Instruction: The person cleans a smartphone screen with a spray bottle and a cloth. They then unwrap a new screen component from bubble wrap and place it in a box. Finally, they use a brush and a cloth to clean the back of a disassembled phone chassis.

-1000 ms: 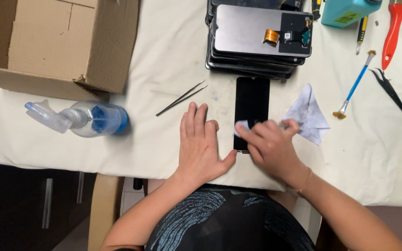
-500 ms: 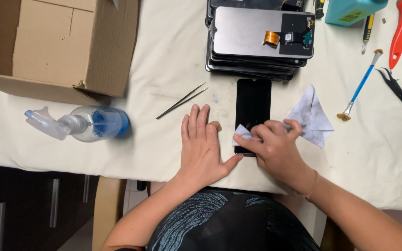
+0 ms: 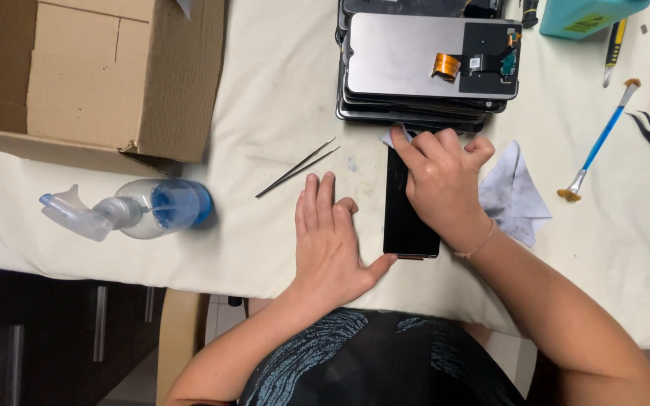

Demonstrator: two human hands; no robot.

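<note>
- Right hand (image 3: 445, 180): fingers curled, pressing what looks like a small wipe (image 3: 394, 137) onto the black phone screen's (image 3: 404, 218) far end.
- Left hand (image 3: 332, 240): open, flat on the tabletop (image 3: 280, 113), thumb at the screen's near corner.

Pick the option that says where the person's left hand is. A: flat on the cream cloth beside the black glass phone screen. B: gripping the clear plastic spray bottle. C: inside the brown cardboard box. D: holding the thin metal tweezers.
A: the left hand lies palm-down on the cream cloth, its thumb at the lower edge of the black glass phone screen.
</note>
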